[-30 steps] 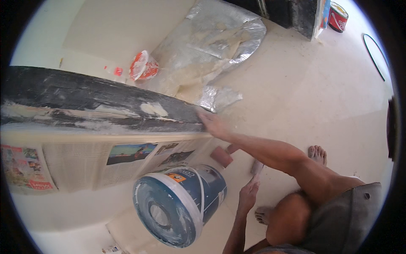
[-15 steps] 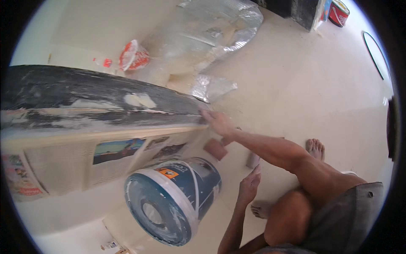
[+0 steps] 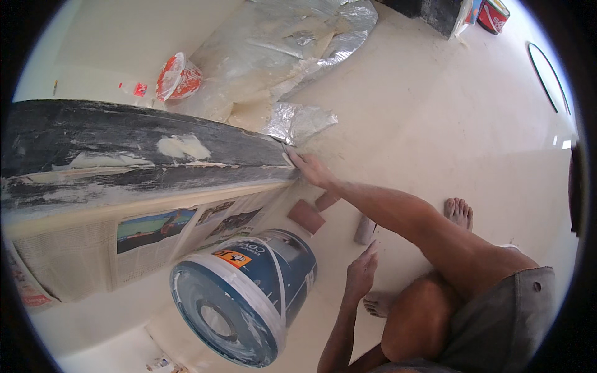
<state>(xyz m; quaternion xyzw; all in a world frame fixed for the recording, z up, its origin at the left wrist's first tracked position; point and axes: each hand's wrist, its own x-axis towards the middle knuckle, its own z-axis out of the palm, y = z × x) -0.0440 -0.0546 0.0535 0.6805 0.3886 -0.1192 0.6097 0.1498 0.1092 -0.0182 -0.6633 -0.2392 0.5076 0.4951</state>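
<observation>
Right hand (image 3: 314,171) is narrow at the beam (image 3: 137,133), whose rough edge could snag skin; left hand (image 3: 362,273) narrow, can't tell what either holds.

Right arm (image 3: 382,204) outstretched, right hand (image 3: 311,171) farther out; left hand (image 3: 361,272) closer in, partly curled.

A blue bucket (image 3: 249,295) with a pale handle, its lid smeared with white, takes up the lower middle left of the frame. Printed newspaper (image 3: 146,242) spreads across the left (a colour photograph shows on it). At upper left sits a red-and-white tub (image 3: 178,79), just beside a crumpled silvery sheet (image 3: 273,53) reaching toward the top centre. A red tin (image 3: 493,17) stands at upper right, above a thin black strip (image 3: 536,73).
</observation>
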